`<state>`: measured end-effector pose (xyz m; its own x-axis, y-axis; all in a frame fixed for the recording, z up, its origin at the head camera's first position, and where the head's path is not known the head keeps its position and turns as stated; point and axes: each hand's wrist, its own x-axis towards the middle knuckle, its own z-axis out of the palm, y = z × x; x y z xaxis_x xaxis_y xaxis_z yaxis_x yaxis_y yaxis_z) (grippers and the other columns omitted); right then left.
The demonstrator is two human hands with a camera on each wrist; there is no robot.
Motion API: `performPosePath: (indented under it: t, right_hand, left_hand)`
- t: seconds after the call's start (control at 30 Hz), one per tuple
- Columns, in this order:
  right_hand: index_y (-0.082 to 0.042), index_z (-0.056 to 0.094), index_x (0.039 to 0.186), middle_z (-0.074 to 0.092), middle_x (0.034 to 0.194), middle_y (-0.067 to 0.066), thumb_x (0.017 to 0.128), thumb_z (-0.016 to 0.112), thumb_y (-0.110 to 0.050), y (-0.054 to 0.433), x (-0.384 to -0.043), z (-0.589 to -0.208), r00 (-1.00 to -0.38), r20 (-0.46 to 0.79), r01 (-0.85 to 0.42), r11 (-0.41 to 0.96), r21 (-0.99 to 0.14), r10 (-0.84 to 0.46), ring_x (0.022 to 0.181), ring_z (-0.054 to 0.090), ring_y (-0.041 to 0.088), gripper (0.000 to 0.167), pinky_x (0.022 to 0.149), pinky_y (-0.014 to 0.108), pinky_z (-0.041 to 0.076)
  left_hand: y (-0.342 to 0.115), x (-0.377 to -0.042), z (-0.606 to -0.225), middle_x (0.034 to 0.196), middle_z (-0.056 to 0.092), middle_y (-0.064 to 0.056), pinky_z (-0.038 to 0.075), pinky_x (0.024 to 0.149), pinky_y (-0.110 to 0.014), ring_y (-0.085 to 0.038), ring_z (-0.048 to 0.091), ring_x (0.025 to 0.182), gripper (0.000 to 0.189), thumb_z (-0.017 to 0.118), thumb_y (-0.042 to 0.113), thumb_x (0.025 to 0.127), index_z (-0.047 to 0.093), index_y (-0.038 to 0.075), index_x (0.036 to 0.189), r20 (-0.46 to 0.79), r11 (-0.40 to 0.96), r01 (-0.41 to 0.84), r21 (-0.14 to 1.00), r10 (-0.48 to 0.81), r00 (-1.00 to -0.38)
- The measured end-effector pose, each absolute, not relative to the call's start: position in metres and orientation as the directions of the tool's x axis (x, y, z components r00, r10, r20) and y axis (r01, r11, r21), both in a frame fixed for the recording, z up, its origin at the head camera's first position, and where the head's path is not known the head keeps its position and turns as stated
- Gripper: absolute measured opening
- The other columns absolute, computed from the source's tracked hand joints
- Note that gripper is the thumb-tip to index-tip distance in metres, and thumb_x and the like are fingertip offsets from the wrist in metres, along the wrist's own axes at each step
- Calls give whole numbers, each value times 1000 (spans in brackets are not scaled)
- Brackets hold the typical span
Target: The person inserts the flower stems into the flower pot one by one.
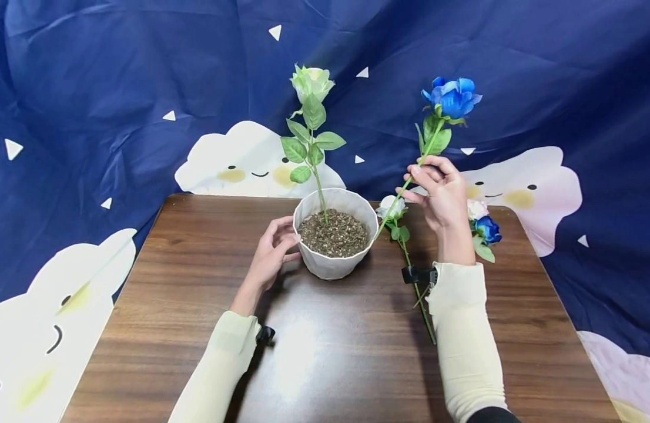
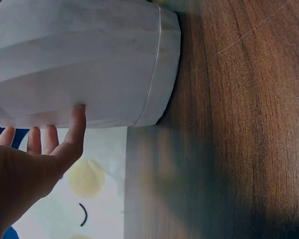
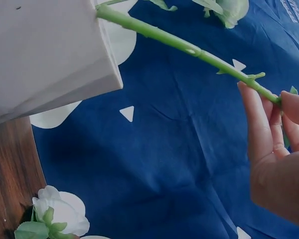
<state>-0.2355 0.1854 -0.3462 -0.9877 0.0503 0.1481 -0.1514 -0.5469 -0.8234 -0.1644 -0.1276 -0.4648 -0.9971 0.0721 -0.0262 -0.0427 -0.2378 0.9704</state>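
My right hand (image 1: 442, 191) pinches the green stem of a blue rose (image 1: 454, 97) between thumb and fingers. The stem slants down to the left, and its lower end meets the right rim of a white flowerpot (image 1: 332, 267). In the right wrist view the stem (image 3: 189, 48) crosses from the fingertips to the pot's edge. Dark soil (image 1: 335, 235) lies inside the pot, and a pale green rose (image 1: 311, 85) stands in it, leaning slightly left. My left hand (image 1: 269, 252) rests its fingertips against the pot's left side; the left wrist view shows the fingers touching the white wall (image 2: 89, 74).
A white rose (image 1: 391, 207) lies on the brown table (image 1: 208, 276) to the right of the pot, its stem running toward the front. Beyond my right wrist lie a second blue rose (image 1: 488, 229) and a pale pink rose (image 1: 477, 210). A dark blue cloth (image 1: 119, 70) hangs behind.
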Motion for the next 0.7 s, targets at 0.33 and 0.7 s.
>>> performPosePath:
  t: [0.33, 0.7]
  right_hand:
    - [0, 65, 98, 74, 87, 14, 92, 67, 7, 173, -242, -352, -974, 223, -218, -466, -857, 46, 77, 73, 23, 9, 60, 37, 62]
    - [2, 64, 96, 75, 86, 12, 92, 65, 13, 154, -254, -361, -960, 279, -273, -357, -893, 35, 78, 73, 20, 12, 63, 36, 62]
  left_hand:
    - [-127, -162, -466, 134, 48, -23, 54, 92, -62, -28, 54, 114, 50, 60, 3, 95, 45, 3, 143, -20, -237, -36, 971, 71, -997]
    - [-128, -163, -468, 134, 48, -23, 54, 93, -61, -28, 54, 115, 51, 60, 4, 96, 44, 2, 144, -12, -233, -29, 972, 74, -997]
